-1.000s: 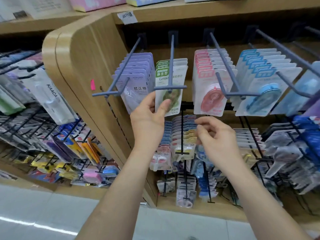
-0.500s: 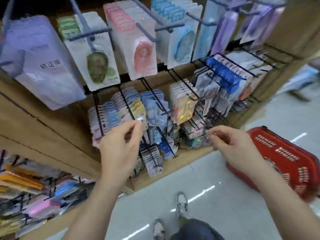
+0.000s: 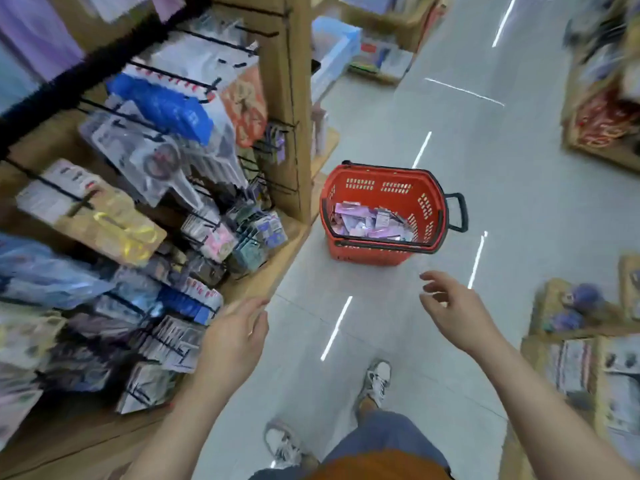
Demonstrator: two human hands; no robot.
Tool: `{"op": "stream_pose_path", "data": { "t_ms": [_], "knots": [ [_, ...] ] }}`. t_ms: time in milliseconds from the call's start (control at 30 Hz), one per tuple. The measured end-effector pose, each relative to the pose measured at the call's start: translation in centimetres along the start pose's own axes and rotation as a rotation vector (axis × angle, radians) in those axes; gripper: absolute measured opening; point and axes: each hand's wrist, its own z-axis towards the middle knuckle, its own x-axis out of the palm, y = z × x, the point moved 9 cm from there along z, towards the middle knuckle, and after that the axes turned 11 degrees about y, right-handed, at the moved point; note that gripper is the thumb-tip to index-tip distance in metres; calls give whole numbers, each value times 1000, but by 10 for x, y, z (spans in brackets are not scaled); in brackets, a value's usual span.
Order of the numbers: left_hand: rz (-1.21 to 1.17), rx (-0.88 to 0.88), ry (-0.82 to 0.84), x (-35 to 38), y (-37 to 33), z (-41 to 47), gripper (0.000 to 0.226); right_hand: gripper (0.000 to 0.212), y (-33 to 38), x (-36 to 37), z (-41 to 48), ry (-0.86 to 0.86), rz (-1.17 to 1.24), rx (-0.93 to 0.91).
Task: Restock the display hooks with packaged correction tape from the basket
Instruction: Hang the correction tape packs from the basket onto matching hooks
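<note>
Where tiles (image 3: 526,188) gleam, slotted red plastic basket (image 3: 381,197)

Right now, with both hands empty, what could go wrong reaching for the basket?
The left hand is close to the hanging packs and may knock some off. The red basket stands in the aisle, a possible trip hazard. The correction tape inside lies jumbled, so the right hand might grab several.

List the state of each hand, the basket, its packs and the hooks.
left hand, open, holding nothing.
right hand, open, fingers spread, holding nothing.
basket, upright on the floor, carry handles folded down.
correction tape packs, lying loose inside the basket.
display hooks, loaded with hanging packages.
</note>
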Motion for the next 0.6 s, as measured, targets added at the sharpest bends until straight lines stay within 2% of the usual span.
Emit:
{"op": "stream_pose_path", "data": {
  "t_ms": [200, 367, 500, 600],
  "knots": [
    [-41, 30, 62, 55, -86, 93, 24, 46, -88, -70, 37, -54, 175, 116],
    [-90, 25, 105, 99, -147, 177, 25, 59, -125, -118, 92, -59, 255, 166],
    [-183, 20, 154, 132, -179, 246, 20, 59, -133, -136, 160, -32, 279, 174],
    [-250, -25, 182, 163, -183, 306, 20, 51, -136, -136, 221, -6, 296, 196]
  ]
}}
